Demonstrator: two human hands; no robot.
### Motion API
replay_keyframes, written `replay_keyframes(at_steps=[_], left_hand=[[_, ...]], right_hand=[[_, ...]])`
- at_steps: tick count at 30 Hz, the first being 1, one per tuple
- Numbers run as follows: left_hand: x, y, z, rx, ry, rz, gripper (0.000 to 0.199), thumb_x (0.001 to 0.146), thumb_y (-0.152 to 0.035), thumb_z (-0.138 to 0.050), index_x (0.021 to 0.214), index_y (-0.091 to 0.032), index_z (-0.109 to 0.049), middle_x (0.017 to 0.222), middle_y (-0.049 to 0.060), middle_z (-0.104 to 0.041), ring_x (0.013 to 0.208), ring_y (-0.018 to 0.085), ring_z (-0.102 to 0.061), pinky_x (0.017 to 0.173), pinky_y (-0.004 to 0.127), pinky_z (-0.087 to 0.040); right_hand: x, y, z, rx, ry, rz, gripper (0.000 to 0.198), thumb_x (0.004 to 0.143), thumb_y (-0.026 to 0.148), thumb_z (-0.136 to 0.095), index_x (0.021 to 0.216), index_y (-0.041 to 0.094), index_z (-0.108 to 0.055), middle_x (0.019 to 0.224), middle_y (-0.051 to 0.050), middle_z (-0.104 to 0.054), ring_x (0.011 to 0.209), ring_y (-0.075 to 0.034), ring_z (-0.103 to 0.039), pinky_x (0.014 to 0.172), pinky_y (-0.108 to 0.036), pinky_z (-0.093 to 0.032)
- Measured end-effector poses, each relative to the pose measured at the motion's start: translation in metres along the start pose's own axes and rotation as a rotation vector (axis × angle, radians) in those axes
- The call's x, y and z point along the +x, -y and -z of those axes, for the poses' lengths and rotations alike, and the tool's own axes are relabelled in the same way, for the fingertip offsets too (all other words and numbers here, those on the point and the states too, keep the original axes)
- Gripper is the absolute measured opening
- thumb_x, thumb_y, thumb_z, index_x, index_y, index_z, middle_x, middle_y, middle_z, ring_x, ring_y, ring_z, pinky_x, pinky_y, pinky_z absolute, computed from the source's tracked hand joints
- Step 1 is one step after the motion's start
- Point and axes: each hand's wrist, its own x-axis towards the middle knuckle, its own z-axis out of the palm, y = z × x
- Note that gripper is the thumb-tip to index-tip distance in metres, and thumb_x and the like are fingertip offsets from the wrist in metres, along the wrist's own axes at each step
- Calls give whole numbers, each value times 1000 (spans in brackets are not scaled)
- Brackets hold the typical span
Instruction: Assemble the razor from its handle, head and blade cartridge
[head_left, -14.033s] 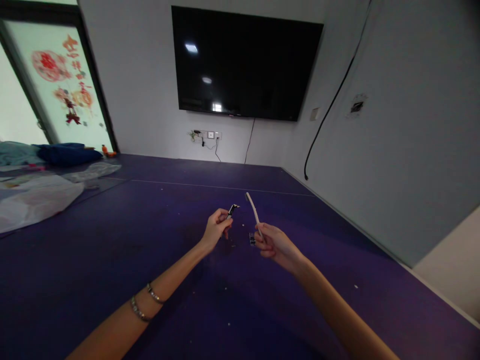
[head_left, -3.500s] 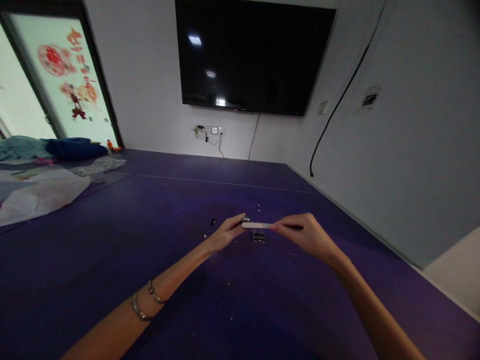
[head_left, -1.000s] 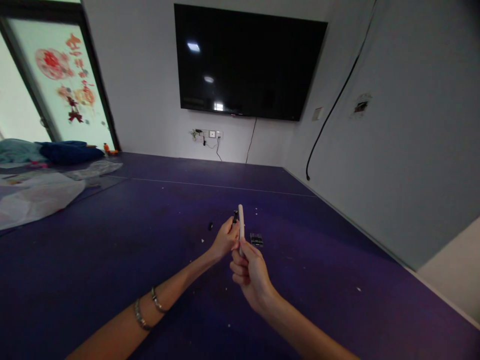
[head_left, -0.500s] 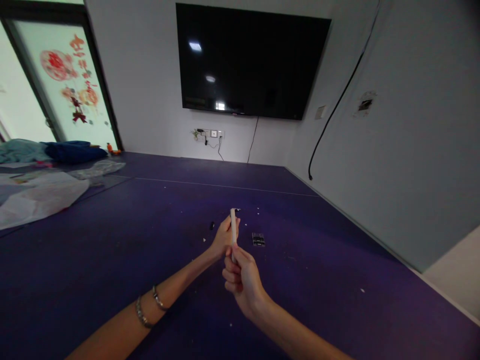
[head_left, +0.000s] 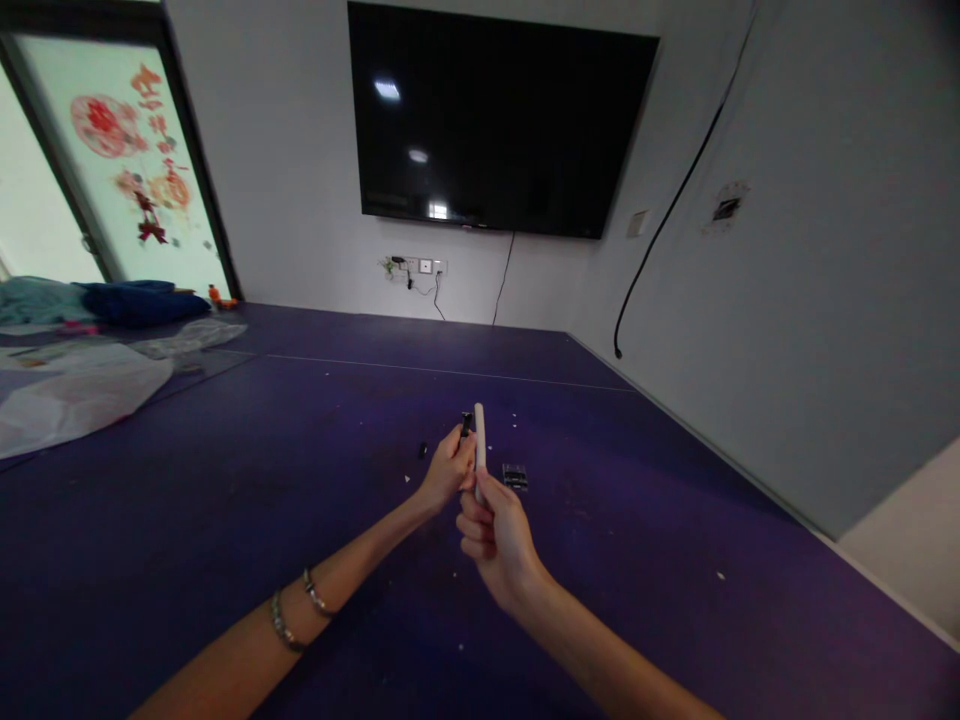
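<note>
My right hand (head_left: 499, 535) is closed round the lower end of a pale, slender stick (head_left: 481, 435), which points up and away from me. Just left of it, my left hand (head_left: 448, 468) grips a small black tool (head_left: 466, 424) with a short crosswise head; its exact kind is too small to make out. Stick and tool are side by side, and I cannot tell whether they touch. Beyond my right hand a clear packet with black pieces (head_left: 515, 477) lies on the purple floor (head_left: 637, 560). A small black piece (head_left: 423, 450) rests left of my left hand.
White scraps (head_left: 407, 479) are scattered over the floor. White plastic sheeting (head_left: 82, 395) and dark blue cloth (head_left: 142, 302) lie at the left. A black cable (head_left: 667, 215) hangs down the right wall, and a television (head_left: 502, 120) is mounted ahead above sockets (head_left: 425, 266).
My right hand has moved the stick slightly right, off the front of my left hand. The black tool, largely hidden before, now shows beside it.
</note>
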Motion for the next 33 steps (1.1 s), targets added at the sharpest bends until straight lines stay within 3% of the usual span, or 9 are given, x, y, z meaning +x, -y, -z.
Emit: replay_keyframes(at_steps=[9,15,18,22,24,27,33], left_hand=[[-2,-3,3,-51,23,42,29,78,-45,-53,74,-19,-41,43,-11,-36,27,1,-27,30,15,-17],[6,1,9,-163,-7,243,24,80,-40,-52,76,-18,-43,45,-12,-33,28,1,-24,30,14,-18],[9,-1,12,-235,3,401,15,83,-30,-47,77,-17,-45,45,-10,-35,28,2,-26,31,14,-18],[10,-3,12,-392,-89,596,15,86,-25,-44,74,-16,-45,46,-10,-34,29,2,-25,33,15,-15],[10,-3,10,-447,-114,649,17,87,-24,-43,72,-16,-44,45,-10,-32,29,1,-23,33,15,-13],[7,-2,6,-468,-98,698,18,88,-22,-40,71,-16,-44,44,-10,-30,28,1,-21,34,16,-12],[-5,-2,-8,-493,-72,755,21,90,-20,-33,75,-15,-45,42,-11,-27,27,1,-20,33,16,-10]], right_hand=[[2,-1,3,-25,27,-1,28,73,42,-60,71,19,-44,46,12,-23,38,-2,-10,34,-16,-4],[15,36,4,-197,73,243,22,76,39,-57,88,23,-48,47,12,-30,34,-3,-12,32,-16,-7],[37,62,19,-420,2,395,22,75,40,-56,88,23,-52,51,10,-40,33,-3,-22,33,-17,-18],[72,89,54,-830,-111,546,25,68,40,-60,77,17,-60,59,3,-51,48,-8,-45,48,-22,-35],[83,95,70,-1047,-135,593,28,70,43,-57,76,16,-64,58,1,-52,54,-11,-47,52,-23,-35],[89,95,87,-1332,-169,548,36,73,49,-52,72,17,-67,53,1,-53,55,-12,-47,52,-24,-31],[84,86,87,-1664,-164,506,46,73,59,-48,64,20,-72,49,-1,-56,52,-14,-50,52,-25,-28]])
